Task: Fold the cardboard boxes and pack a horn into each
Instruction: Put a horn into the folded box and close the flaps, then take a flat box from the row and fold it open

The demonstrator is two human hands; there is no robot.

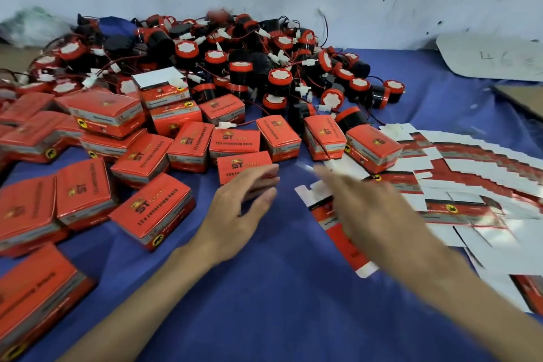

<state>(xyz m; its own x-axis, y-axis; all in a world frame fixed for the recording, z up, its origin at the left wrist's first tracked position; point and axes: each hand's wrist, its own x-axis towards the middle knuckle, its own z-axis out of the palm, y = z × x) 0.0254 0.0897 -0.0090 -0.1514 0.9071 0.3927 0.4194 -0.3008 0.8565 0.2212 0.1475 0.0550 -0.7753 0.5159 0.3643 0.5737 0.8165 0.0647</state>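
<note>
Both hands hover low over the near middle of the bench, which is covered by a blue cloth [264, 288]. The left hand [241, 206] is loose and open, fingers gently bent, its fingertips at the near edge of a small closed red cardboard box with gold "ST" print [242, 163]; whether they touch it I cannot tell. The right hand [367, 209] is smeared by motion, fingers stretched out and gripping nothing. It is above a single flat red-and-white cardboard box blank [321, 209] that lies apart from the fanned stack of flat blanks [470, 173] along the right edge.

The heap of black-and-red round horns with red wires and white plugs [241, 62] fills the far middle. Finished red boxes [152, 211] crowd the left side.

The likeliest slip is at the pick-up: the single blank lies flat on cloth, so a fast swipe could push it away or crease a white flap instead of lifting it. The right hand could also drag neighbouring blanks out of the fan. The left hand sits so close to the closed box that a careless sweep could knock it into the row behind. Later, the tangled wires in the heap could pull up several horns at once, and a trailing plug could stop a lid from closing.
</note>
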